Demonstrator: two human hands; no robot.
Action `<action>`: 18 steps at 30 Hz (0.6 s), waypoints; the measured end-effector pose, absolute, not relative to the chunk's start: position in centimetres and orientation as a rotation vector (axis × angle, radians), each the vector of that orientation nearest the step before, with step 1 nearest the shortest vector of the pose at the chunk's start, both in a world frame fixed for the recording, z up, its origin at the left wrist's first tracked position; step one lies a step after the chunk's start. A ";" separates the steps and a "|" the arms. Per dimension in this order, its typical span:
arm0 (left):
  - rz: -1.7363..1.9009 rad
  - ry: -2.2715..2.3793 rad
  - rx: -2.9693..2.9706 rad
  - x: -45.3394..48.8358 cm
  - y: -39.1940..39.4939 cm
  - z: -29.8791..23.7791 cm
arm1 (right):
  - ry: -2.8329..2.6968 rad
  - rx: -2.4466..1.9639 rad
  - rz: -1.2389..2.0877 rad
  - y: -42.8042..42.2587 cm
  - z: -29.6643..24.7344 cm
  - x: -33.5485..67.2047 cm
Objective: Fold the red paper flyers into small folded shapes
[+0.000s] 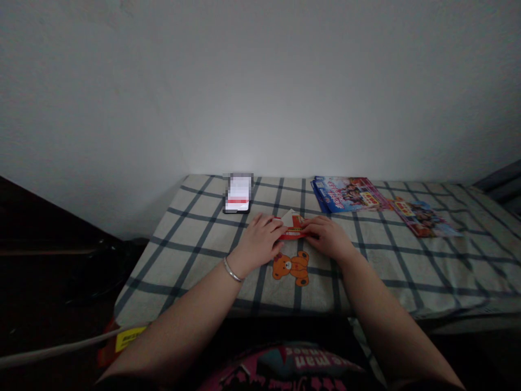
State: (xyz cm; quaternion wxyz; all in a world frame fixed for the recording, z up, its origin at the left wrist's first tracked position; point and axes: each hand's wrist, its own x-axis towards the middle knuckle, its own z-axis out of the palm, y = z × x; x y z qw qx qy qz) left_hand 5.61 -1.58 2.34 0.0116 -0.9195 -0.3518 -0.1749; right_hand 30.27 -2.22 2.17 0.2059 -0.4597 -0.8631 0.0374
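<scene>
Two hands on a folded red-and-white printed paper (293, 232)

Clock directions run from the paper. A lit, dark-edged smartphone (238, 193) lies at ten o'clock on the bench (163, 260), which wears a white-and-blue checked cloth. The left hand (259, 238), a silver bangle (232, 270) at its wrist, rests with fingers slightly spread on the paper's left end. An orange bear picture (290, 268) sits at six o'clock. The right hand (329, 234) has its fingers narrowed on the right end; whether either hand truly grips underneath, I cannot tell. Glossy blue-and-pink booklets (349, 194) lie at two o'clock, a similar printed sheet (425, 217) nearer three. For crisp creases, I'd anchor the left end, align edges, then press outward evenly.
</scene>
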 end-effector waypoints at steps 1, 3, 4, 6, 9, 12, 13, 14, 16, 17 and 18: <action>-0.543 -1.093 -2.858 5.7 -1.6 2.3 | -2.394 -1.307 0.105 -2.2 2.2 30.4; -0.539 -1.101 -2.839 6.0 -1.7 2.4 | -2.360 -1.366 0.097 -2.2 2.1 30.7; -0.532 -1.106 -2.832 6.1 -1.7 2.4 | -2.338 -1.396 0.090 -2.2 2.1 30.7; -0.501 -1.116 -2.816 6.4 -1.8 2.5 | -2.293 -1.445 0.086 -2.2 1.9 30.4; -0.448 -1.155 -2.769 6.8 -1.7 2.6 | -2.242 -1.475 0.097 -2.2 1.8 29.7; -0.449 -1.202 -2.752 7.1 -1.2 2.5 | -2.214 -1.491 0.094 -2.1 1.7 29.0; -0.460 -1.214 -2.758 7.1 -1.0 2.4 | -2.203 -1.500 0.096 -2.0 1.6 28.8; -0.478 -1.226 -2.762 7.1 -0.8 2.3 | -2.188 -1.513 0.103 -1.9 1.6 28.8; -0.525 -1.266 -2.764 7.1 -0.5 2.1 | -2.140 -1.550 0.118 -1.8 1.6 28.8; -0.550 -1.287 -2.765 7.1 -0.4 2.0 | -2.118 -1.568 0.121 -1.7 1.5 28.9; -0.572 -1.307 -2.767 7.1 -0.4 1.9 | -2.098 -1.585 0.118 -1.6 1.5 29.0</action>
